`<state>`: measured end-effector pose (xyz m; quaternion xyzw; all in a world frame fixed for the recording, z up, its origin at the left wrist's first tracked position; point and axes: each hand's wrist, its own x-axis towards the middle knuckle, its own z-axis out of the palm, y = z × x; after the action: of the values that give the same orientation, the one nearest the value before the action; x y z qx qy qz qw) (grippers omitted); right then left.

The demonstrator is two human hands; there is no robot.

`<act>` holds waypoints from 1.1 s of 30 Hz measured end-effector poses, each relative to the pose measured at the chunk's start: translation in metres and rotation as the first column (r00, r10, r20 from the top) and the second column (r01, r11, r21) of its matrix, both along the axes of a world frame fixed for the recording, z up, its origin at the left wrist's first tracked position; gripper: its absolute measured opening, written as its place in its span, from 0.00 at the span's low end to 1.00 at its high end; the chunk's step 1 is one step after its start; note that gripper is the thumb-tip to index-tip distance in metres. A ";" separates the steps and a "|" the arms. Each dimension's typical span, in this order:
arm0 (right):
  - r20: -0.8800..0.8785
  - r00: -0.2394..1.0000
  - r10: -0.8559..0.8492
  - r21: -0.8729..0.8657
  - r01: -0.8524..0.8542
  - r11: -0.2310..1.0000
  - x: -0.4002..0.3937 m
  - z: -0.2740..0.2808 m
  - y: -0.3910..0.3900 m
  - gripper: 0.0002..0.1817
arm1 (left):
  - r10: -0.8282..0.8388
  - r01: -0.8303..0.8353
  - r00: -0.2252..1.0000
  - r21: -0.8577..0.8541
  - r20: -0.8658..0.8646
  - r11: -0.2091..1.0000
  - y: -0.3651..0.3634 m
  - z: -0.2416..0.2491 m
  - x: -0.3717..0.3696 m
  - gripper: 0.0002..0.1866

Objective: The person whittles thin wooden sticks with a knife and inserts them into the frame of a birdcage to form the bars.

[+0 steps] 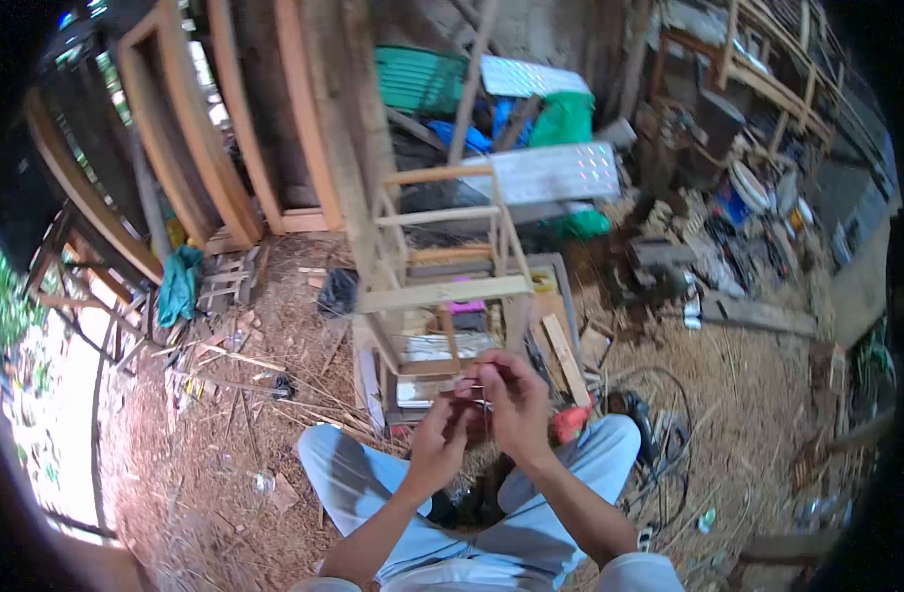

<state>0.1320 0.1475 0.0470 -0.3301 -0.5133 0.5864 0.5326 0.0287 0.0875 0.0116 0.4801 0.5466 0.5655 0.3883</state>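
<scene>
While the left hand point(442, 439) and right hand point(516, 409) pinch it, the small object point(479, 401) looks pale (though blurred).

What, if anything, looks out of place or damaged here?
Loose wood scraps lie scattered across the ground to your left, looking untidy. The wooden frame ahead shows no clear damage.

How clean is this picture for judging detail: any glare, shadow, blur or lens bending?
Head view: glare washes out the ground at far left; fisheye bends the tall orange-brown wooden frames and blackens the corners; dappled shadow crosses the pale blue trousers; the small thing between the hands, left and right, is too blurred to identify.
</scene>
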 end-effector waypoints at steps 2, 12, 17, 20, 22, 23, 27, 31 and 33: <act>-0.071 0.997 0.004 0.005 -0.004 1.000 -0.001 0.014 0.001 0.08 | -0.037 0.042 0.996 -0.058 0.084 0.997 -0.007 0.029 -0.007 0.11; 0.209 0.930 -0.301 0.203 0.260 0.944 0.045 -0.041 0.049 0.05 | 0.006 -0.005 1.000 -0.064 0.015 0.998 -0.035 0.026 -0.060 0.09; 0.728 0.340 -0.595 0.640 -0.025 0.768 0.062 -0.163 0.081 0.17 | 0.104 -0.104 0.995 0.031 -0.001 0.994 -0.048 0.034 -0.080 0.08; 0.835 0.208 -0.509 0.527 -0.037 0.849 0.061 -0.177 0.084 0.20 | 0.127 -0.128 0.992 0.039 0.021 0.991 -0.051 0.038 -0.082 0.08; 0.855 0.198 -0.480 0.494 -0.025 0.869 0.061 -0.168 0.087 0.20 | 0.145 -0.145 0.988 -0.003 0.055 0.989 -0.051 0.035 -0.083 0.09; 0.874 0.197 -0.444 0.455 -0.016 0.890 0.057 -0.165 0.087 0.21 | 0.142 -0.143 0.987 0.005 0.070 0.990 -0.051 0.027 -0.082 0.08; 0.876 0.148 -0.460 0.460 0.033 0.887 0.059 -0.170 0.094 0.17 | 0.120 -0.115 0.977 -0.038 0.174 0.993 -0.064 0.032 -0.087 0.08; 0.807 0.496 -0.321 0.256 0.195 0.947 0.068 -0.192 0.114 0.23 | 0.109 -0.070 0.967 -0.167 0.232 0.983 -0.071 0.025 -0.099 0.10; 0.957 0.112 -0.267 0.274 -0.052 0.960 0.064 -0.165 0.106 0.29 | 0.135 -0.123 0.983 -0.094 0.126 0.988 -0.068 0.014 -0.101 0.10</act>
<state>0.1956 0.2539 -0.1183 -0.6049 -0.7768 0.1122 0.1344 -0.0721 0.0193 0.0251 0.3880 0.5735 0.5960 0.4065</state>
